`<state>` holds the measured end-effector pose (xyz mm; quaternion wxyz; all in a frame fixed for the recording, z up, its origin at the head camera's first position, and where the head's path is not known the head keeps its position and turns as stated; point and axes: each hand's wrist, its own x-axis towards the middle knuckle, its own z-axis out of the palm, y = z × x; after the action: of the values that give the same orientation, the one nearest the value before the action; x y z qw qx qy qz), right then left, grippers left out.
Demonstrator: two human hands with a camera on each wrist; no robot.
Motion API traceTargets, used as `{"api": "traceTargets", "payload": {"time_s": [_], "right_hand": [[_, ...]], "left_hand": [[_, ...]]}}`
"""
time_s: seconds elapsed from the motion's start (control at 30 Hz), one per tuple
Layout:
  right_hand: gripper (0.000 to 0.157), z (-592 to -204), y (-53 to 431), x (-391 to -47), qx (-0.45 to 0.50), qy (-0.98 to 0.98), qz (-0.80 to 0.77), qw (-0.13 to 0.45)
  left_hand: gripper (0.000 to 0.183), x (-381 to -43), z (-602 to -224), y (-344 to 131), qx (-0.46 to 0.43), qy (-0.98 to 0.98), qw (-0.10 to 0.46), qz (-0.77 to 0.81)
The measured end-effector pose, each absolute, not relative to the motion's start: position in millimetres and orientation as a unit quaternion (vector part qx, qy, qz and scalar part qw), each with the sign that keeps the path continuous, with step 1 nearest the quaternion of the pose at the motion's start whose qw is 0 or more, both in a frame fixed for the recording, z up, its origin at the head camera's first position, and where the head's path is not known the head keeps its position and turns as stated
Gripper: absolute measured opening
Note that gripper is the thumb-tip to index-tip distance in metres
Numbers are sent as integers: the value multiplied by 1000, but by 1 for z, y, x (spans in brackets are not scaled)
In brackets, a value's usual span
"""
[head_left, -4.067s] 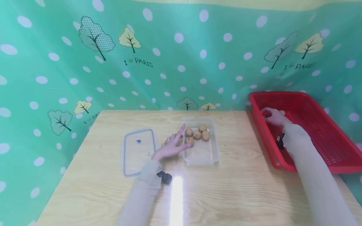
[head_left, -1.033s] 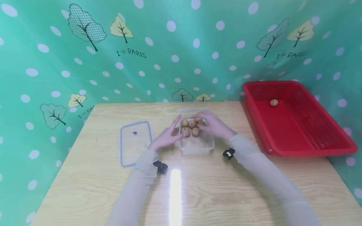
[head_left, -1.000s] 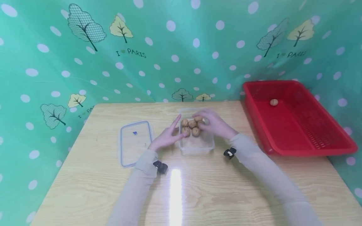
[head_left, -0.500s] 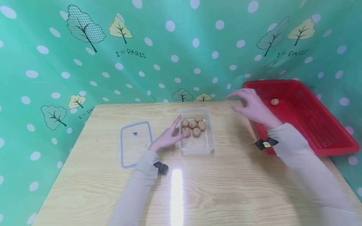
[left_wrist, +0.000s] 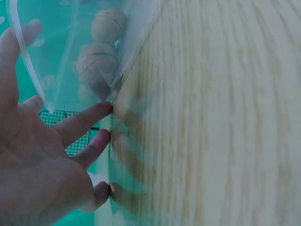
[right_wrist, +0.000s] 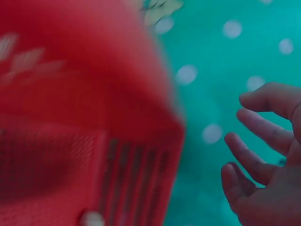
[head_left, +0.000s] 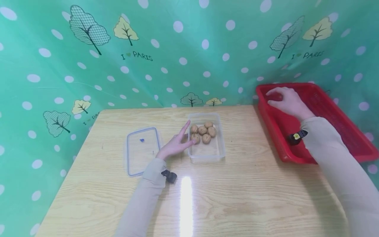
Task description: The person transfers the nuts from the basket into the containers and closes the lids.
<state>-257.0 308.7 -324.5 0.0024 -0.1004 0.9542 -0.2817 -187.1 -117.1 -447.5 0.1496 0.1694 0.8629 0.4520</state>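
Note:
My left hand (head_left: 176,144) lies spread with straight fingers against the left wall of a clear plastic box (head_left: 207,155). In the left wrist view, some fingertips of the left hand (left_wrist: 51,155) rest on the wooden surface. Several walnuts (head_left: 206,138) sit together inside the box, toward its back and left. Over the far left part of a red plastic basket (head_left: 275,138), my right hand (head_left: 288,101) hovers with loosely curved fingers and holds nothing. One walnut (right_wrist: 92,219) shows in the basket in the right wrist view; the right hand covers it in the head view.
A clear lid (head_left: 142,161) with a blue rim lies left of the box, a small blue piece (head_left: 142,140) on it. The wooden table (head_left: 237,197) ends at a green dotted curtain (head_left: 165,65) behind. The basket's raised walls stand at the right.
My right hand took a walnut from the basket, put it among the others in the box, let go, and moved back right over the basket. The left hand kept its place at the box.

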Motion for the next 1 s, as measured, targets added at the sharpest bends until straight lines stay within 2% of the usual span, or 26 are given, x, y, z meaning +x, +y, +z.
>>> {"api": "traceTargets", "payload": {"time_s": [0.37,0.57,0.8,0.93,1.0], "right_hand": [[70,-360,371,-290,-30,949,-308,62],[73,-377,403,-306,-21,952,-298,73],[82,-392,422,-304,-3,948,-300,102],[92,-396,425,-301,15,941,-315,120],[89,-398,426,-304,8,944,-304,130]], "left_hand": [[88,-187,-448,-118,167,864,154,450],[88,-187,-448,-119,153,869,151,445],[87,-188,-450,-118,158,870,153,442],[86,-187,-450,-118,155,872,154,439],[86,-187,-450,-118,156,872,153,438]]}}
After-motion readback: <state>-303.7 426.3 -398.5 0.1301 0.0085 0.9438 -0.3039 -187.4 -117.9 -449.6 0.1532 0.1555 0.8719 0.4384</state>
